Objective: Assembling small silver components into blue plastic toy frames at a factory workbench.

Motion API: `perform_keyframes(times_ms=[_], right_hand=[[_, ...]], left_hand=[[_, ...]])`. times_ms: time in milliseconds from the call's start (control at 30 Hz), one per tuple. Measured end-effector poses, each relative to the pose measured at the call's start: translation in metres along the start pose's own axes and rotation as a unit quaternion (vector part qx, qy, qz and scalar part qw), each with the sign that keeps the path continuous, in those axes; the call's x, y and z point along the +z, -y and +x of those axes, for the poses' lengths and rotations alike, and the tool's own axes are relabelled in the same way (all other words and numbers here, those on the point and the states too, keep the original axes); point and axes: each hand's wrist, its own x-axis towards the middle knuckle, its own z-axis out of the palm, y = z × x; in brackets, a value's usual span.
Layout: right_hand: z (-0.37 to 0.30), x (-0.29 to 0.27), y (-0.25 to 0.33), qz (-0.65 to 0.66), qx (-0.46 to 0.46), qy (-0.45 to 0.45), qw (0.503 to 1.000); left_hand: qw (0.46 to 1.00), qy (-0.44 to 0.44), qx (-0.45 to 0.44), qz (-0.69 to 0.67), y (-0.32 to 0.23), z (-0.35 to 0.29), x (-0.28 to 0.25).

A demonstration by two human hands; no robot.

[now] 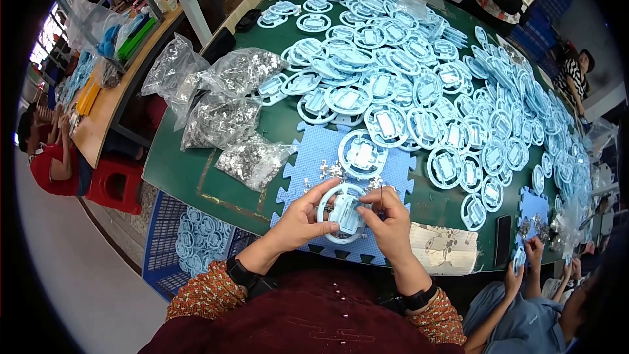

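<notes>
Dozens of discs (357,98) are piled on green table (180,170), crate (154,242) beside. Held disc (348,215) is clamped by left hand (300,223), touched by right hand (392,228); right pinch narrow, contents can't be told.

Leans in with both arms, slanting the left forearm (211,290) up and rightward, the right forearm (440,321) up and leftward! Sets both hands close together, just in front of the torso. Clasps with the left hand (306,213), palm turned inward, laying the left thumb (325,228) toward the right and stretching the left forefinger (325,187) out above it. Opposite, curls the right hand (391,218) inward, bending the right forefinger (373,195) close over the right thumb (371,219), folding the other right fingers (394,198) alongside, fingertips partly hidden.
</notes>
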Motion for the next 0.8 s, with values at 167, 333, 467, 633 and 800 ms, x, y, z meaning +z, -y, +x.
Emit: perform_keyframes(times_ms=[167,333,467,633,800], right_hand=[[0.001,-0.001,0.002,-0.018,-0.004,0.0,1.0],[0.001,0.003,0.005,-0.076,-0.017,-0.011,0.997],[-0.002,0.005,0.01,-0.128,-0.063,-0.034,0.989],[-0.003,0.008,-0.003,-0.155,-0.113,-0.066,0.979],[-0.006,0.002,0.01,-0.092,-0.074,-0.091,0.989]], left_hand=[[1.0,0.003,0.002,-0.007,0.002,0.001,0.0],[1.0,0.002,0.006,0.0,0.004,-0.001,-0.001],[1.0,0.013,0.018,0.02,0.006,0.002,-0.001],[1.0,0.009,0.023,0.005,0.006,0.003,-0.001],[1.0,0.007,0.027,-0.001,0.001,0.004,0.001]])
